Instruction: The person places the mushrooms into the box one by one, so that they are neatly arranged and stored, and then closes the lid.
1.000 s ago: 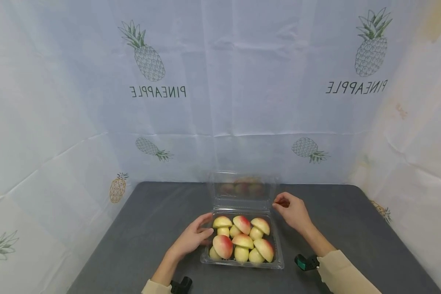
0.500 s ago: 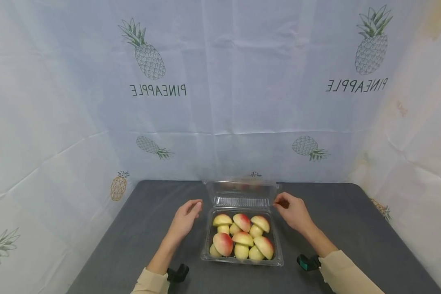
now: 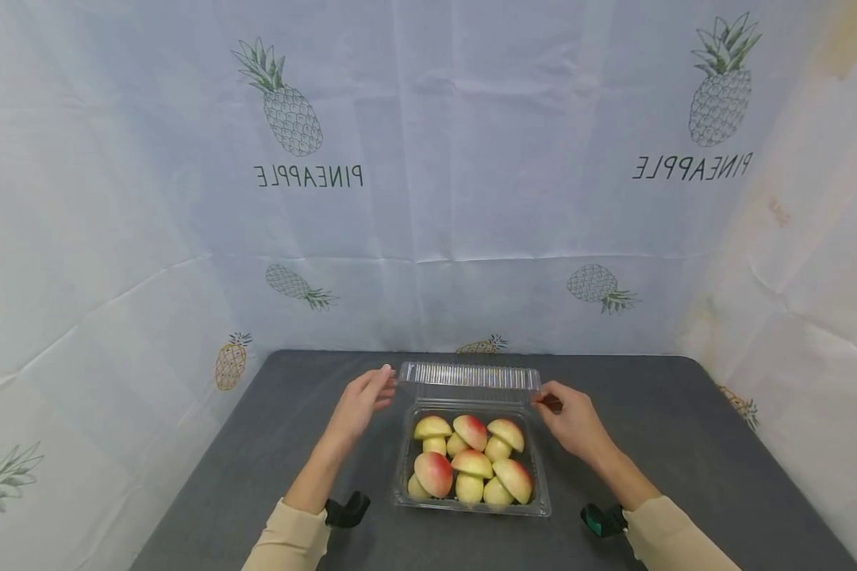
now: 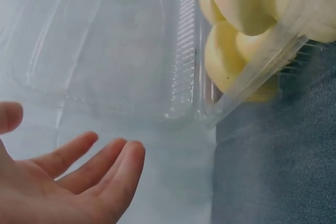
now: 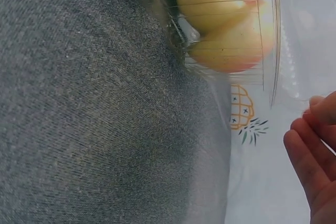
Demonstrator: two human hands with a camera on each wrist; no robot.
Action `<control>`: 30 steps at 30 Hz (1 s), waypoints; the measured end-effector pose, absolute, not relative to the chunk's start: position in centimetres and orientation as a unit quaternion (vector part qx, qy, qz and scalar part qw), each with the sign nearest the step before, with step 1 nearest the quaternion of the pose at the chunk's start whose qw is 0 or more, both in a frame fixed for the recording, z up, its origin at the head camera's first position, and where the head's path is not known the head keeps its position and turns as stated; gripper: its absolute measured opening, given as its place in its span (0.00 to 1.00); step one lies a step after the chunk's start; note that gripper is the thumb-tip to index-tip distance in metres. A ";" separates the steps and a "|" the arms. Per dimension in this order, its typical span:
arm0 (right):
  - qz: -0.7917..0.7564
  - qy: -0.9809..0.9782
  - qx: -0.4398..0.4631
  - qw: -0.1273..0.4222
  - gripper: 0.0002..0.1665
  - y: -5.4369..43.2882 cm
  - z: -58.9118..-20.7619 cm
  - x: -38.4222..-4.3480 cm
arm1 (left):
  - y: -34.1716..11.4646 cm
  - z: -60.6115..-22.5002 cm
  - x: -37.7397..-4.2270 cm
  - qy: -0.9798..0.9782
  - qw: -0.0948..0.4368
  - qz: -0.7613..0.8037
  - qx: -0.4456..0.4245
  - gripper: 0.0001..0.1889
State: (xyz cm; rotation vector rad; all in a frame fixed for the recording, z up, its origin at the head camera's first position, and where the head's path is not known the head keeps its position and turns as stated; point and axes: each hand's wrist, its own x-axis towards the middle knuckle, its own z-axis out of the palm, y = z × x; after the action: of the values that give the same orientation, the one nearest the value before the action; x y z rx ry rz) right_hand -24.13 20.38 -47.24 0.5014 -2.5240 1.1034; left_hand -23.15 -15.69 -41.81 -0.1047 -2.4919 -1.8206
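A clear plastic clamshell box [image 3: 400, 496] stands on the table, its hinged lid [image 3: 471, 376] raised at the back. Inside sit several yellow mushroom-shaped pieces [image 3: 471, 464] with reddish rounded caps, in two rows; their exact kind is unclear. My right hand [image 3: 574, 420] is at the lid's right corner, where thumb and forefinger seem to pinch the edge. In the right wrist view the thumb and fingertips meet beside the thin clear rim. My left hand [image 3: 357, 404] reaches toward the lid's left corner with fingers extended. The left wrist view shows a gap between those fingers and the lid.
The dark grey table [image 3: 314, 476] reaches back to a pale curtain [image 3: 428, 182] printed with pineapples, which also hangs along both sides. A black wrist camera [image 3: 348, 509] is worn on the left wrist, and another [image 3: 603, 521] on the right.
My left hand has left the box's left side and moved back beside the lid. The lid has tilted and appears lower and flatter in the head view. My right hand has stayed nearly in place.
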 end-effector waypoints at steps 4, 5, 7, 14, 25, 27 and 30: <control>0.386 -0.888 0.179 0.174 0.06 20.4 -47.2 -23.8 | -15.8 -41.8 -22.9 -0.797 0.003 -0.602 -0.052 0.32; 0.387 -0.889 0.177 0.172 0.06 20.5 -47.3 -23.8 | -15.8 -41.9 -22.8 -0.793 -0.003 -0.606 -0.057 0.31; 0.389 -0.890 0.172 0.165 0.05 20.6 -47.3 -23.6 | -16.0 -42.0 -22.6 -0.787 -0.014 -0.613 -0.069 0.31; 0.430 -0.881 0.149 0.131 0.10 21.4 -46.7 -22.2 | -16.6 -42.4 -22.0 -0.766 -0.051 -0.632 -0.108 0.29; 0.492 -0.861 0.112 0.062 0.20 21.7 -44.7 -20.1 | -17.4 -43.1 -21.1 -0.774 -0.087 -0.612 -0.137 0.30; 0.496 -0.861 0.104 0.043 0.22 21.7 -44.4 -19.6 | -17.5 -43.3 -20.9 -0.778 -0.086 -0.607 -0.140 0.29; 0.494 -0.864 0.099 0.019 0.24 21.7 -44.0 -19.0 | -17.7 -43.6 -20.6 -0.788 -0.081 -0.591 -0.150 0.28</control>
State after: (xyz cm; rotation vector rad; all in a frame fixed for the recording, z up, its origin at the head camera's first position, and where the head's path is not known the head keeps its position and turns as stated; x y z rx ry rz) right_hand -18.99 21.70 -44.04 0.3088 -2.6809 1.5338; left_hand -20.57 -17.74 -43.56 -0.4968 -2.6124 -1.9596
